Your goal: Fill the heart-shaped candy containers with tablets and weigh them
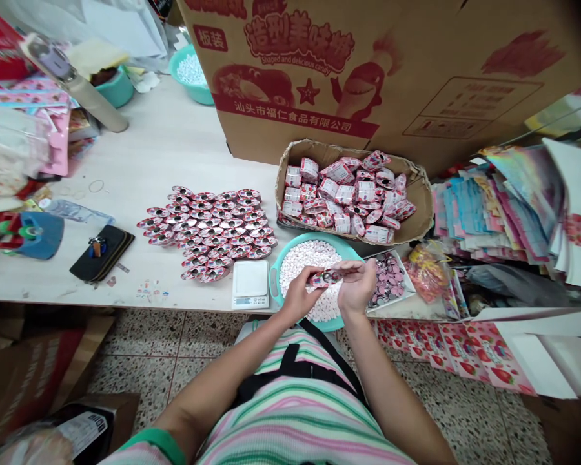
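- Left hand [297,300] and right hand [357,285] pinch one red packet [325,278] above a basin [272,284] of white candies [303,266].
- Many packets [208,232] lie laid out; a cardboard tray [319,153] holds more.

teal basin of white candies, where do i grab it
Grip the teal basin by its left side handle, coming from above: the flared lip juts clear of the candies, and the digital scale beside it blocks a side approach.
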A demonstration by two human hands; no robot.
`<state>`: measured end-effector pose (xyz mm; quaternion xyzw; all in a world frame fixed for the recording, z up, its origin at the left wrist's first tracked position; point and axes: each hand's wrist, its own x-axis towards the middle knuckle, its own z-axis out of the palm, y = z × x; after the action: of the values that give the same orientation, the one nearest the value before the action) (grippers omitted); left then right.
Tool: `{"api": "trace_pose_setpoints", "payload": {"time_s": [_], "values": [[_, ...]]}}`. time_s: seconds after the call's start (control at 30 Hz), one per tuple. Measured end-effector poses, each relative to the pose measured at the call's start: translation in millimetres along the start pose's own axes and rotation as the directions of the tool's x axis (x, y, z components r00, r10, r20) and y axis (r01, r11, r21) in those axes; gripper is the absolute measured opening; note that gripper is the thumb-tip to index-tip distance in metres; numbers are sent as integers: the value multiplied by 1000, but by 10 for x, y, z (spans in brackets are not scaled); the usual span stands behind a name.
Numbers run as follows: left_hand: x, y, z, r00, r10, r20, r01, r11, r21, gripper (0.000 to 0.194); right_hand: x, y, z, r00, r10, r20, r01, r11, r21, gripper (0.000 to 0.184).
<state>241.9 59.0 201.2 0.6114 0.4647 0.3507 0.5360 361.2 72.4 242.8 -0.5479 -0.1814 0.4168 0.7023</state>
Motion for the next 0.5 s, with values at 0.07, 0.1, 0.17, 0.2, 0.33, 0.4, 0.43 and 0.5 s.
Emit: {"api": "trace_pose_setpoints", "payload": {"time_s": [0.07,0.1,0.17,0.2,0.33,0.4,0.43,0.5], "values": [[-21,-5,-57,996,87,-12,-87,996,-33,34,95,-38,-92,992,-90,-84,90,996,3,50],[-30,-14,-84,993,113,-32,-115,992,-45,35,149,-49,-151,985,-121,-120,120,993,-13,50],[-43,-48,-124,990,119,-80,-123,991,-51,36,248,-48,-284,975,-142,-170,132,989,-67,49],[-47,-72,-136,989,108,-96,-113,992,-48,37,285,-32,-352,972,-139,-188,122,988,-99,49],[-77,-201,-176,987,96,-132,-100,995,-26,38,302,102,-564,964,-125,-235,73,974,-217,50],[-119,-289,-243,974,92,-208,-90,996,19,37,247,183,-621,967,-99,-234,35,963,-265,51],[-151,-341,-299,962,80,-262,-70,996,47,36,214,220,-641,971,-81,-226,13,958,-285,51],[-238,-456,-450,927,39,-372,-4,996,94,37,158,285,-674,978,-43,-204,-25,948,-317,53]]}}
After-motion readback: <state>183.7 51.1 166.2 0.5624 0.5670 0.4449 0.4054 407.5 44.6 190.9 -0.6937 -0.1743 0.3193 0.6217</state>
